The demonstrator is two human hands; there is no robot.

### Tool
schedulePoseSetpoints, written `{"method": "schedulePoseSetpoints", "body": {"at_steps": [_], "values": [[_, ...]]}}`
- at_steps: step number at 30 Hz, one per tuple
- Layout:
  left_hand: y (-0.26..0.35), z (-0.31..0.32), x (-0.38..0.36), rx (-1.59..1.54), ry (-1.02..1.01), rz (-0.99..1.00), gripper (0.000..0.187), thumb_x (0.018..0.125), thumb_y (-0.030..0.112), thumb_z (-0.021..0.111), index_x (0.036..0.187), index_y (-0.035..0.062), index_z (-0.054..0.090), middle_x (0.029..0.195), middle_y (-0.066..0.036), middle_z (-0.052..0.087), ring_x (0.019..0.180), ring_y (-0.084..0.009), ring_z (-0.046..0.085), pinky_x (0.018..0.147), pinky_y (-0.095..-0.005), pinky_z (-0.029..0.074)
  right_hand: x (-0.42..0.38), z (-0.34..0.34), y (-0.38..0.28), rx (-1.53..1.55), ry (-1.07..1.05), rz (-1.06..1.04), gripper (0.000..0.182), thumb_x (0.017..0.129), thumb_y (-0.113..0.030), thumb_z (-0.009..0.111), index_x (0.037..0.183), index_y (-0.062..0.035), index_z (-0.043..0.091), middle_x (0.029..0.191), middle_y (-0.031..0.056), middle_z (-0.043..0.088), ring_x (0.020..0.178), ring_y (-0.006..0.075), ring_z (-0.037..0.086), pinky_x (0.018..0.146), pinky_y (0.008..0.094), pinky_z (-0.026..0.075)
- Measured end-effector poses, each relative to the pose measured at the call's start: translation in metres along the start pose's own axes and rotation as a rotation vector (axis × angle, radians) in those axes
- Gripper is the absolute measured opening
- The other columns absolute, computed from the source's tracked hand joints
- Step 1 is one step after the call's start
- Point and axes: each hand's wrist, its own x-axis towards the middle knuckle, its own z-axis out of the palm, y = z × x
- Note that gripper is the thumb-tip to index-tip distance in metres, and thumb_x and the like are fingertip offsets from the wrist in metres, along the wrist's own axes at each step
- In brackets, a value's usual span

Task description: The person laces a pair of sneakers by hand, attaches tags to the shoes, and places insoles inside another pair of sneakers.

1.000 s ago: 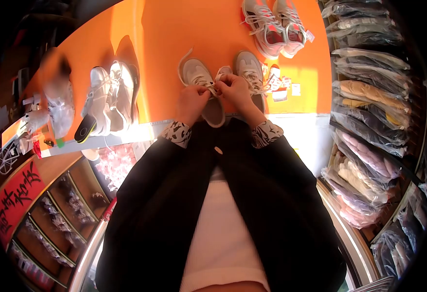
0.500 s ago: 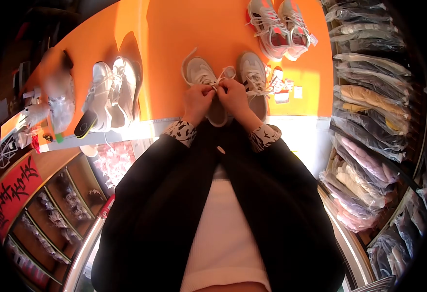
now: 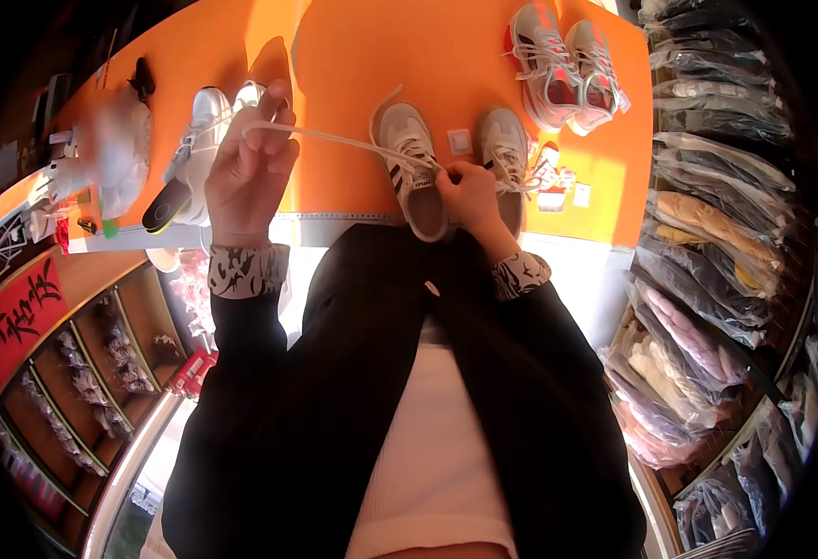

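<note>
Left hand [image 3: 248, 168] grips taut lace [image 3: 343, 142] — right hand [image 3: 469, 194] pinches it at shoe [image 3: 413, 168]; sneaker pair [image 3: 208, 149] behind, table edge [image 3: 334, 228] near.

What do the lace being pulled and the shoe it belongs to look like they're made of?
The lace looks like flat woven white fabric: matte, and stretched in a thin band from the left hand to the shoe. The shoe's upper seems to be pale mesh or synthetic leather with dark side stripes; which one is too small to tell.
</note>
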Motion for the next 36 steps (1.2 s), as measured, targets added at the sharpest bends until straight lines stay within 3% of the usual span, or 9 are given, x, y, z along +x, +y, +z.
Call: {"method": "schedulePoseSetpoints", "body": {"at_steps": [5, 7, 9, 11, 19, 22, 29, 34, 36], "values": [[-0.005, -0.024, -0.020, -0.040, 0.219, 0.040, 0.020, 0.090, 0.017, 0.063, 0.097, -0.0018, 0.060, 0.111, -0.008, 0.057, 0.084, -0.0131, 0.050, 0.076, -0.0243, 0.042, 0.000, 0.001, -0.003, -0.086, 0.019, 0.033, 0.018, 0.078, -0.016, 0.064, 0.078, 0.0015, 0.067, 0.072, 0.0161, 0.065, 0.065, 0.0303, 0.065, 0.063, 0.0377, 0.051], [-0.022, -0.022, -0.020, 0.771, 0.329, -0.141, 0.018, 0.095, 0.017, 0.057, 0.099, 0.0000, 0.059, 0.099, -0.007, 0.061, 0.077, -0.0128, 0.054, 0.073, -0.0226, 0.044, -0.004, 0.003, -0.005, -0.109, 0.070, -0.053, 0.015, 0.077, -0.016, 0.066, 0.077, -0.0005, 0.066, 0.075, 0.0141, 0.063, 0.067, 0.0300, 0.063, 0.063, 0.0379, 0.050], [-0.052, -0.021, -0.018, 1.189, 0.323, -0.342, 0.018, 0.093, 0.016, 0.060, 0.100, -0.0002, 0.059, 0.080, -0.005, 0.063, 0.072, -0.0137, 0.059, 0.070, -0.0249, 0.048, -0.009, 0.005, -0.010, -0.126, 0.118, -0.141, 0.013, 0.075, -0.015, 0.068, 0.076, -0.0024, 0.066, 0.079, 0.0121, 0.061, 0.069, 0.0298, 0.062, 0.063, 0.0381, 0.049], [-0.082, -0.023, -0.021, 1.433, 0.225, -0.219, 0.016, 0.091, 0.014, 0.063, 0.100, 0.0011, 0.060, 0.075, -0.006, 0.064, 0.070, -0.0146, 0.062, 0.066, -0.0268, 0.049, -0.010, 0.006, -0.019, -0.150, 0.122, -0.362, 0.010, 0.072, -0.013, 0.070, 0.074, -0.0054, 0.064, 0.085, 0.0101, 0.055, 0.075, 0.0295, 0.059, 0.064, 0.0387, 0.049], [-0.144, -0.059, -0.030, 1.534, 0.172, -0.068, 0.008, 0.078, 0.003, 0.063, 0.086, -0.0006, 0.064, 0.081, -0.018, 0.064, 0.079, -0.0354, 0.063, 0.070, -0.0397, 0.051, -0.010, 0.014, -0.018, -0.282, 0.086, -0.511, 0.008, 0.068, -0.009, 0.070, 0.075, -0.0066, 0.066, 0.085, 0.0086, 0.054, 0.082, 0.0299, 0.056, 0.069, 0.0408, 0.045], [-0.146, -0.060, -0.030, 1.550, 0.164, -0.075, 0.007, 0.079, 0.003, 0.063, 0.084, -0.0010, 0.063, 0.081, -0.018, 0.064, 0.078, -0.0360, 0.063, 0.069, -0.0403, 0.051, -0.009, 0.015, -0.017, -0.288, 0.080, -0.528, 0.008, 0.068, -0.009, 0.071, 0.076, -0.0067, 0.067, 0.085, 0.0084, 0.053, 0.082, 0.0297, 0.055, 0.069, 0.0408, 0.045], [-0.159, -0.065, -0.036, 1.580, 0.218, -0.056, 0.009, 0.083, 0.005, 0.064, 0.088, -0.0020, 0.065, 0.078, -0.015, 0.066, 0.071, -0.0265, 0.067, 0.065, -0.0351, 0.052, -0.010, 0.023, -0.011, -0.285, 0.062, -0.529, 0.009, 0.069, -0.011, 0.071, 0.075, -0.0065, 0.068, 0.084, 0.0086, 0.053, 0.082, 0.0296, 0.055, 0.068, 0.0404, 0.045], [-0.163, -0.067, -0.038, 0.882, 0.569, -0.422, 0.012, 0.084, 0.008, 0.067, 0.090, -0.0029, 0.066, 0.077, -0.012, 0.068, 0.071, -0.0156, 0.066, 0.064, -0.0315, 0.054, -0.009, 0.029, -0.011, -0.249, 0.046, -0.509, 0.007, 0.071, -0.012, 0.069, 0.070, -0.0058, 0.064, 0.084, 0.0100, 0.054, 0.079, 0.0308, 0.056, 0.067, 0.0415, 0.045], [-0.166, -0.066, -0.040, 0.989, 0.488, -0.371, 0.014, 0.082, 0.007, 0.068, 0.091, -0.0028, 0.065, 0.077, -0.013, 0.067, 0.070, -0.0166, 0.066, 0.063, -0.0311, 0.054, -0.010, 0.028, -0.011, -0.241, 0.041, -0.498, 0.009, 0.072, -0.012, 0.068, 0.068, -0.0055, 0.063, 0.084, 0.0105, 0.054, 0.078, 0.0313, 0.056, 0.067, 0.0419, 0.045]]}}
